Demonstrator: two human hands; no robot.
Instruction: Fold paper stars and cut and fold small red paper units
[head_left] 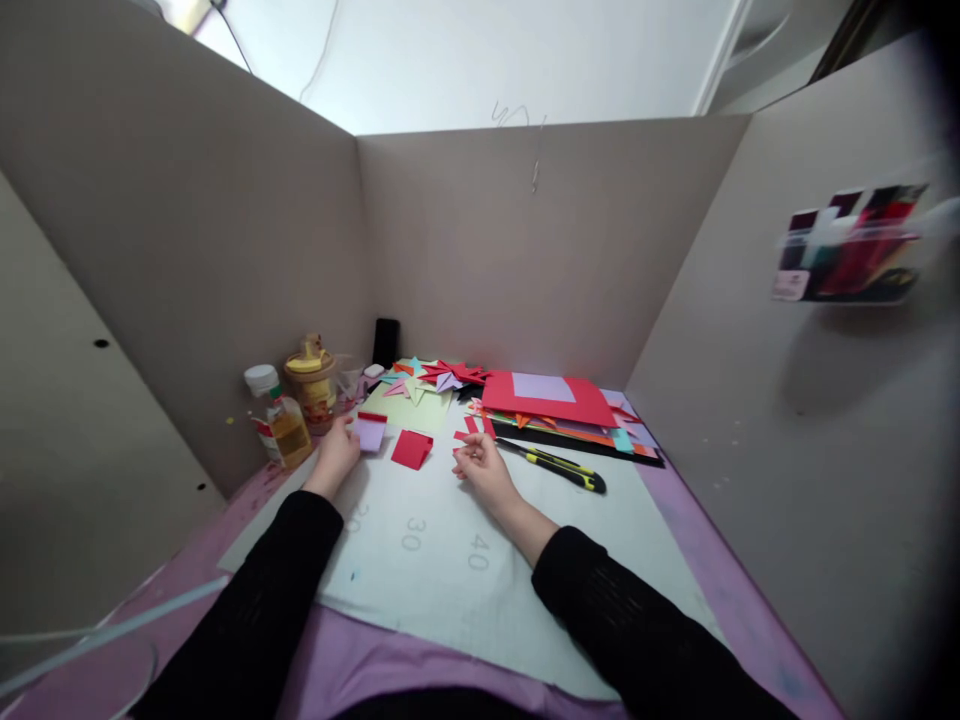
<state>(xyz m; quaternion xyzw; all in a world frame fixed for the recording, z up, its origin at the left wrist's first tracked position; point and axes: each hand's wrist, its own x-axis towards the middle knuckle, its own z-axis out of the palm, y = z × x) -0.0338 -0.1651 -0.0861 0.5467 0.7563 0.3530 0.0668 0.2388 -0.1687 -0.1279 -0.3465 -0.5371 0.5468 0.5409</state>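
Head view. Left hand [335, 455] rests at the left edge of the white cutting mat [465, 570], fingers pinched on a small lilac paper piece [370, 434] with a thin red strip [372, 416] along its far edge. Right hand [480, 468] lies near mat centre, fingers loosely curled; a small red paper scrap [459, 447] sits at the fingertips, but whether it is gripped I cannot tell.

Between the hands: a folded red paper square [412, 449], flat on the mat, one corner lifted. More red snippets [471, 424] just beyond the right hand.

Handling judgement: the lilac piece is thin craft paper, very light, creases easily, slides readily on the smooth mat. Best held by an edge or corner with a light pinch; firm pressure would dent it.

Right of the right hand: a yellow-and-black utility knife [559, 466], lying diagonally. Far right: stack of coloured paper sheets [570, 420], topped by a red sheet [547, 400] bearing a lilac rectangle. Far centre: folded pointed paper stars [442, 377] on pale green paper. Far left: glue bottle with amber liquid [281, 420], a yellow-lidded jar [311, 385], a black phone [386, 342] propped against the cardboard partition [487, 250]. The tabletop [697, 540] has a pink cover.
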